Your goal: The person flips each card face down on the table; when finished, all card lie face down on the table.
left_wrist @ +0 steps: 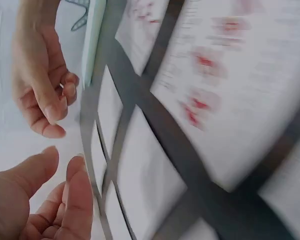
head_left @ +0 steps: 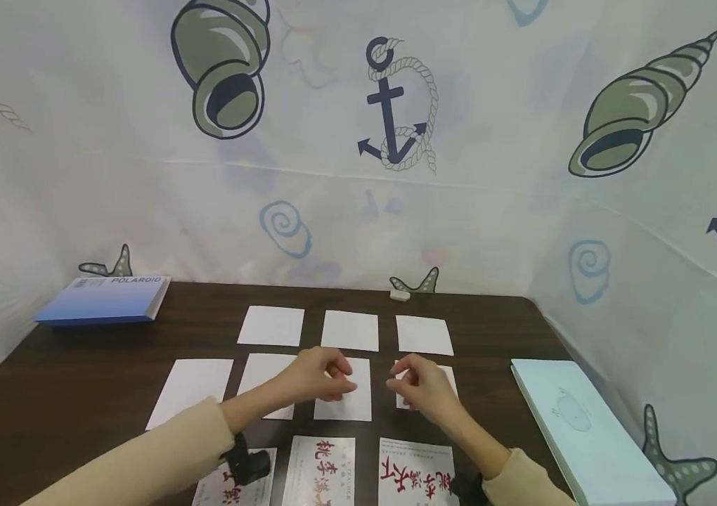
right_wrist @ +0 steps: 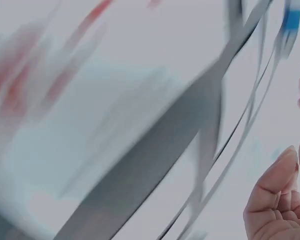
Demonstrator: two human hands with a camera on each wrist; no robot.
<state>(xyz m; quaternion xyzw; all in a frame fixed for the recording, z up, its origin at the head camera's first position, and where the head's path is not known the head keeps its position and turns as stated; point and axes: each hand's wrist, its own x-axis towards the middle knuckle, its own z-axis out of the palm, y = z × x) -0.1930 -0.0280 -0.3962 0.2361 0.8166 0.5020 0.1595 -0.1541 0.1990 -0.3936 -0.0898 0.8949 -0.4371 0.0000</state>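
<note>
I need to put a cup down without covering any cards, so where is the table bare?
Bare table lies at the left, between the blue box and the white cards. A narrower strip runs between the cards and the pale blue box at the right. The middle is crowded: cards in rows, with the left hand and right hand over them.

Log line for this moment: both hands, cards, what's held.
left hand: loosely curled, empty, above middle-row blank card | right hand: loosely curled, empty, above right blank card | printed cards: front row, untouched
</note>
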